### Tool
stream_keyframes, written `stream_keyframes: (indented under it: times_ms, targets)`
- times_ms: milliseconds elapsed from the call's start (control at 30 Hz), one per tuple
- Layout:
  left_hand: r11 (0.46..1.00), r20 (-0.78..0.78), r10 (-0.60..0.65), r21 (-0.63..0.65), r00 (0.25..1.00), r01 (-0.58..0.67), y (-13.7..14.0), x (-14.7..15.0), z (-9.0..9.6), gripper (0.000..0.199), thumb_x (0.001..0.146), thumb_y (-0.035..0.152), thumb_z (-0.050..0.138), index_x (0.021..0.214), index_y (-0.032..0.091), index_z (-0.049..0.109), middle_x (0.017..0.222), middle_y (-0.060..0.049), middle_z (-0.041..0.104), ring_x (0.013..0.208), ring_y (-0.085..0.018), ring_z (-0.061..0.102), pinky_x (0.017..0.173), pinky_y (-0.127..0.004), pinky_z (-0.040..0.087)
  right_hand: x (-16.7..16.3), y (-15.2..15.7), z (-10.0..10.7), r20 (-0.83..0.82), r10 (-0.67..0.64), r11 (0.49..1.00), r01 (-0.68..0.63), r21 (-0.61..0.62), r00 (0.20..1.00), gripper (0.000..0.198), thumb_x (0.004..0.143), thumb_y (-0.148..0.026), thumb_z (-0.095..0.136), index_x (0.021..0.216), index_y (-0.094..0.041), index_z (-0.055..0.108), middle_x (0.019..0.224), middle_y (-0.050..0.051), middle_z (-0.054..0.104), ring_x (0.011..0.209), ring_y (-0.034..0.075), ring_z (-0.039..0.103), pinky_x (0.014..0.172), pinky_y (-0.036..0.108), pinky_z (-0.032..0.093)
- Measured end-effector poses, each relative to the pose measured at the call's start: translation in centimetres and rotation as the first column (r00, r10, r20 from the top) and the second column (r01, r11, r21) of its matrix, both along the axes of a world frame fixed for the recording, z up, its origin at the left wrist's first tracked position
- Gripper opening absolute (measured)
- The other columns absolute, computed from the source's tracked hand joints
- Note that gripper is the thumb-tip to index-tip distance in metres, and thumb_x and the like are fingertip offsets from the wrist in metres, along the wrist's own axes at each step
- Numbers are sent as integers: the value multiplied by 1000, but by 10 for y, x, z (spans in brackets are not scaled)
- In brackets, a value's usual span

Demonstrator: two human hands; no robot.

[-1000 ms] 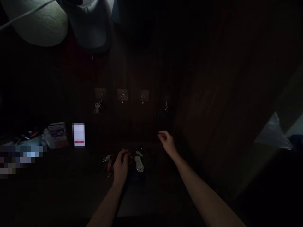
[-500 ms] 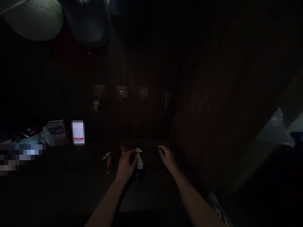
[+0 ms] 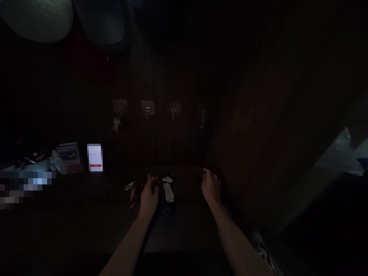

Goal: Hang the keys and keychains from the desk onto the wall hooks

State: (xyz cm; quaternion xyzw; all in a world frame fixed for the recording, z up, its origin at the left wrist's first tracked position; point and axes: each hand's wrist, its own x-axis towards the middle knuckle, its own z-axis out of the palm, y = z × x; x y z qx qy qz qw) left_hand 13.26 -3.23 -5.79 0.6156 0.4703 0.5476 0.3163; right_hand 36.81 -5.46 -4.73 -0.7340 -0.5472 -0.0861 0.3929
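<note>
Our left hand [image 3: 149,196] and right hand [image 3: 212,189] moved apart, fingers half-curled, uncovering the white remote [image 3: 168,193]; their hold we cannot tell.

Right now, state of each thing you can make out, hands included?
Left hand: fingers bent, grip unclear.
Right hand: fingers curled, grip unclear.
Pale fob: lying flat, right of left hand.
Silver keys: lying loose, left of left hand.
Far-left hook: keys hanging.
Second hook, third hook: tips exposed.
Far-right hook: something dark hanging.
Box: upright.
</note>
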Motion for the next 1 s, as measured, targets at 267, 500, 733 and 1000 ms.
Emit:
stream_keyframes:
  times_ms: [267, 500, 733, 1000]
  targets:
    - [999, 82, 51, 4, 995, -52, 3, -2, -4, 23, 78, 20, 42, 99, 19, 53, 97, -7, 66, 96, -19, 60, 88, -35, 44, -44, -2, 3, 71, 602, 798, -598, -70, 795, 46, 87, -21, 37, 132, -29, 39, 127, 5, 53, 118, 20, 45, 99, 42, 36]
    - [999, 135, 32, -25, 990, -29, 5, -2, -7, 24, 77, 19, 44, 99, 20, 52, 97, -6, 65, 94, -18, 62, 87, -35, 45, -67, -10, 11, 47, 731, 656, -681, -325, 681, 41, 92, -40, 33, 132, -34, 41, 137, 0, 45, 129, 20, 33, 104, 41, 28]
    - [1000, 87, 23, -12, 996, -22, 1, -1, -3, 24, 76, 19, 46, 98, 20, 55, 96, -6, 66, 95, -19, 62, 87, -34, 45, -55, -7, 3, 103, 586, 788, -535, -306, 804, 38, 93, -41, 30, 111, -28, 61, 107, 6, 61, 103, 22, 52, 89, 41, 38]
    - [999, 95, -25, -18, 995, 27, -1, 1, -1, 25, 76, 17, 43, 97, 18, 55, 90, -5, 67, 87, -18, 63, 81, -33, 48, -62, 4, -2, 110, 673, 723, -620, -306, 731, 43, 91, -44, 34, 132, -32, 40, 142, 2, 39, 132, 21, 29, 104, 44, 26]
